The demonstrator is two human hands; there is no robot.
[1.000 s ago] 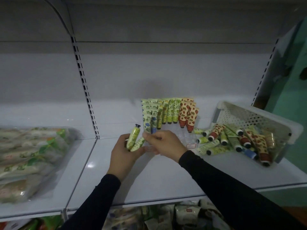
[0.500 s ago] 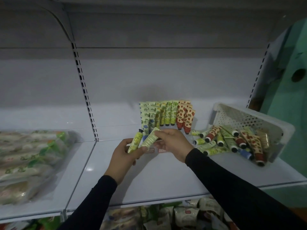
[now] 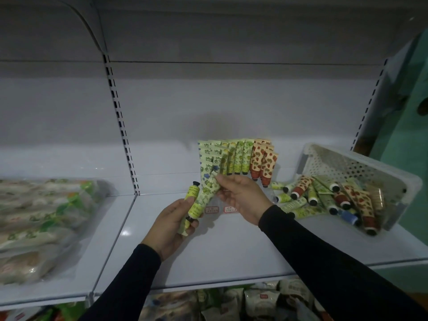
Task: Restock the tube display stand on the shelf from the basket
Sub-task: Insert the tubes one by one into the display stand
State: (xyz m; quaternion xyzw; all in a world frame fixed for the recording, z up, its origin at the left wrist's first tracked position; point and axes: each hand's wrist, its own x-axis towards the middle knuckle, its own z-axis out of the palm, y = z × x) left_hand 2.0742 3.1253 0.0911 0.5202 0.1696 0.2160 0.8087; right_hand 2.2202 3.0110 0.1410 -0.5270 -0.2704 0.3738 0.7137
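- Shelf [image 3: 231, 251]: white, glossy sheet metal with a slotted upright at its far left. I see soft plastic-wrapped packs [image 3: 41, 228] on the bay to the left.
- Basket [image 3: 361, 163]: white perforated plastic, tipped on its side at the right. Its tubes [image 3: 324, 198] spill leftward onto the shelf, so plenty of stock is left.
- Display stand [image 3: 236, 158]: against the far wall, centre. Rows hang caps-down, green prints at left, strawberry prints at right. The stand itself looks like clear plastic; I can hardly make it out.
- Right hand [image 3: 243, 195]: a second ago it reached into the stand's near row. Now it has drawn a green-print tube [image 3: 208, 193] from the left hand's bundle, grip pinched on the crimped end. Judgement: next one is about to be slotted.
- Left hand [image 3: 171, 225]: grip curled round a yellow-green tube [image 3: 192, 193], black cap upward, plus at least one more beneath. Tubes are small, soft-walled, flat-crimped.
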